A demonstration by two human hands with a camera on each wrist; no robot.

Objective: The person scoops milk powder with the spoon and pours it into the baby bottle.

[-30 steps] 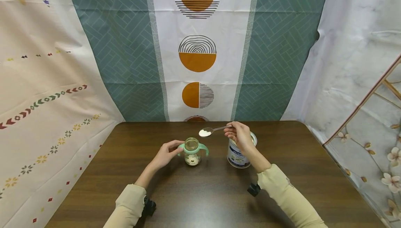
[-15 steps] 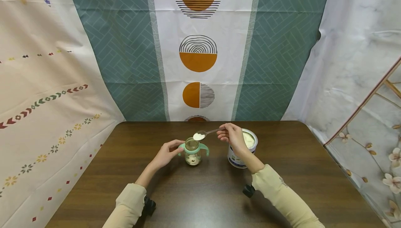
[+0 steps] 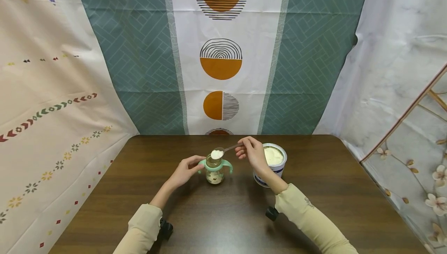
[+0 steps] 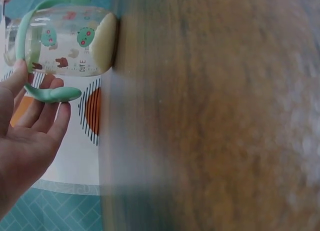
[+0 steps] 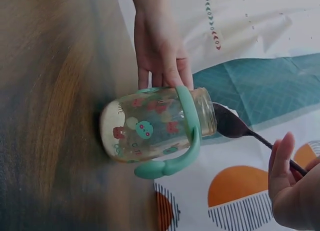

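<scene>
Spoon: the slim metal spoon (image 3: 233,147) is held by its handle in the right grip (image 3: 252,154); its bowl, loaded with white powder (image 3: 217,154), lies left of that grip and lower.
Just changed: the bowl has travelled left, away from the open white-and-blue cylindrical tin (image 3: 277,170), to the mouth of the clear, cartoon-printed bottle (image 3: 214,176). The spoonful is thus lined up with the opening, seemingly not yet tipped; whether bowl and rim touch cannot be told.
Spoon's axis: slanting, tip down and leftward, handle rising to the right grip.
Bottle: on the dark brown wooden worktop (image 3: 223,215), just right of the left grip (image 3: 186,170), whose thumb and fingers clasp one curved mint-green handle (image 4: 65,94).
Bottle's axis: upright, mouth upward; a pale powder layer (image 4: 105,42) covers its bottom.
Tin: right of the right grip, partly hidden by that arm.
</scene>
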